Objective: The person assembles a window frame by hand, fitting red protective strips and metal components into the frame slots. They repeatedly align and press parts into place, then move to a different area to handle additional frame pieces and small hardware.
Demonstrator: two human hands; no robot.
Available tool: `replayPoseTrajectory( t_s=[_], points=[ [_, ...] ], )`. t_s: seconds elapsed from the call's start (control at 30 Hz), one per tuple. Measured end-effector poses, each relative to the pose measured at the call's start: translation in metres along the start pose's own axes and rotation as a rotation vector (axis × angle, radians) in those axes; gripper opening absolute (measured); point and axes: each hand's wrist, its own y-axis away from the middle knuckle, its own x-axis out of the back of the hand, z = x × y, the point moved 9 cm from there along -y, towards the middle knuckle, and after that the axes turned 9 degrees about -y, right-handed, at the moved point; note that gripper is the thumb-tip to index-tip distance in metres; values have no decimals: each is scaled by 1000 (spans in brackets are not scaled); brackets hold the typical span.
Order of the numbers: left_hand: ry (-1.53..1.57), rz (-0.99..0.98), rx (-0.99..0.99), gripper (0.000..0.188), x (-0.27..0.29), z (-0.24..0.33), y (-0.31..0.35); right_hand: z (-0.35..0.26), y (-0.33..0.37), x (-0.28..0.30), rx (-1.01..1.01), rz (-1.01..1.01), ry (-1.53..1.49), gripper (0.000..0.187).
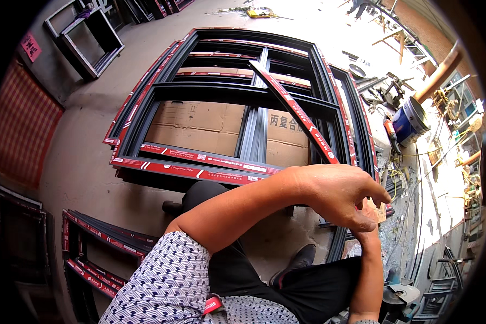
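Grey workshop floor (94, 135). Your left hand (343, 195): fingers half-curled over your right hand (371, 209), grip unclear. Right fingers: hidden, state unclear. Just beyond: slim, straight red-and-black bar (296, 112), aslant on the right of a dark rectangular frame (216, 90); a forearm bump might dislodge it.

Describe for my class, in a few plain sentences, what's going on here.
A person's left hand reaches across their body and over their right hand, which is mostly hidden, so whether it holds anything can't be told. Just beyond the left hand, a red-faced bar lies slantwise over large dark frames with red strips on them. Cardboard shows through the openings.
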Motion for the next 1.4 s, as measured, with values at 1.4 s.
replayPoseTrajectory(
  t_s=[1.4],
  points=[
    [-313, 26, 18, 71, -11, -24, -1, -9, 1, 4, 55, 41, -8, 46]
  ],
)
